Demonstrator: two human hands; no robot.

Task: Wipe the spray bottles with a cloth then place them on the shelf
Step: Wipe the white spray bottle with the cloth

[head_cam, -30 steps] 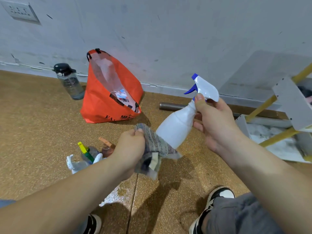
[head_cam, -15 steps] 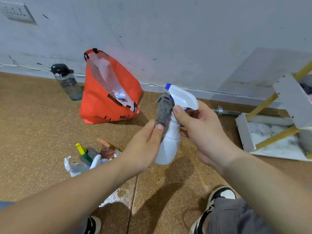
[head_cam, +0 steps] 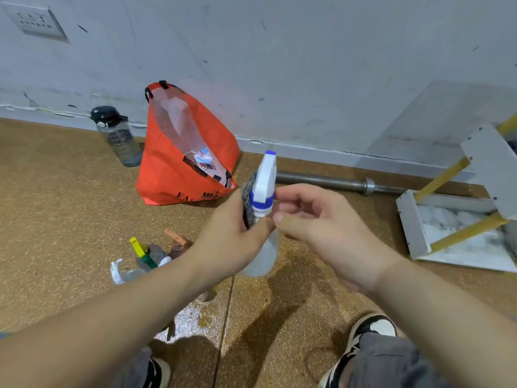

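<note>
Likely light, slick spray bottle (head_cam: 261,253) (near-empty?); grip neck, under cloth (head_cam: 247,201) in left hand (head_cam: 232,236); right hand (head_cam: 321,231): hold unclear.

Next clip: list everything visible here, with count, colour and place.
white spray bottle: one, blue collar, upright between both hands
cloth: one, grey, pressed against bottle neck
floor bottles: at least three, mixed colours, lower left
bag: one, orange, by wall
water bottle: one, grey, left of bag
metal bar: one, grey, along wall
shelf: one, white and yellow, far right
socket: one, white, top left
shoes: two, black-and-white, bottom edge
left hand: one, grips cloth on bottle
right hand: one, pinches bottle neck
</note>
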